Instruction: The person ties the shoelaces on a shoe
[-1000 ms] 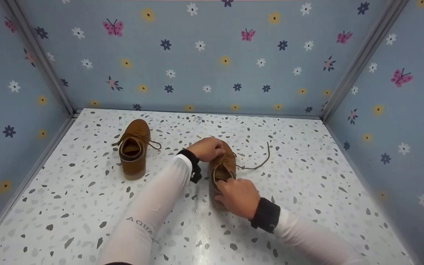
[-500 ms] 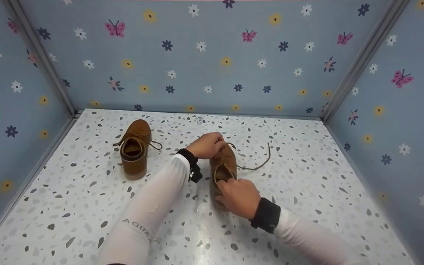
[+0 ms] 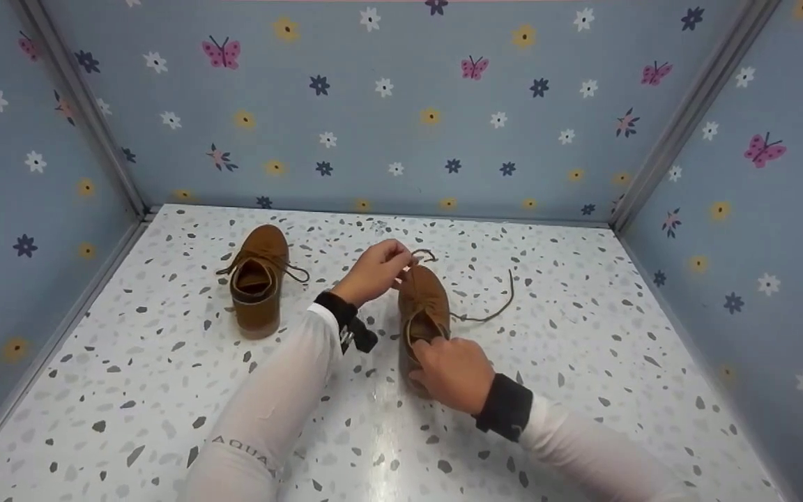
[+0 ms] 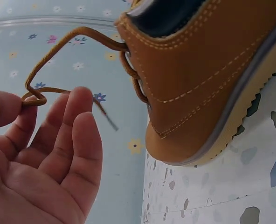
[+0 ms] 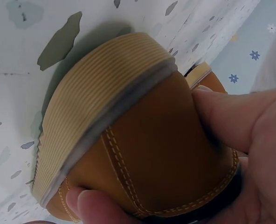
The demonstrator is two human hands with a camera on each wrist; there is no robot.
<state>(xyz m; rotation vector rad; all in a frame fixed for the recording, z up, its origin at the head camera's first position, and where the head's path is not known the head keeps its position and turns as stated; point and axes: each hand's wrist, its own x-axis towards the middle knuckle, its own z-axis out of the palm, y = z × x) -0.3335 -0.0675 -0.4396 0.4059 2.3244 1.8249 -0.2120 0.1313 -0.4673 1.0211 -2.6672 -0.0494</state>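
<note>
A brown leather lace-up shoe [image 3: 426,289] stands on the speckled surface, toe pointing away from me. Beyond its toe, my left hand [image 3: 377,268] pinches one shoelace [image 4: 58,49] between thumb and index finger, its other fingers extended. This lace runs from the top eyelets to my fingers, and its tipped end hangs past them. My right hand [image 3: 459,373] grips the shoe's heel collar, with fingers over the rim and thumb on the outside of the heel, as the right wrist view shows. The other lace end [image 3: 495,312] lies loose in a curve at the shoe's right.
To the left stands a matching brown shoe [image 3: 262,244], its lace in a bow. White speckled flooring [image 3: 569,432] lies under both. Blue panels with flowers and butterflies [image 3: 401,97] enclose the back and both sides.
My left hand has moved forward and away from the shoe's laced front, drawing the lace out past the toe. The right hand keeps its grip on the heel.
</note>
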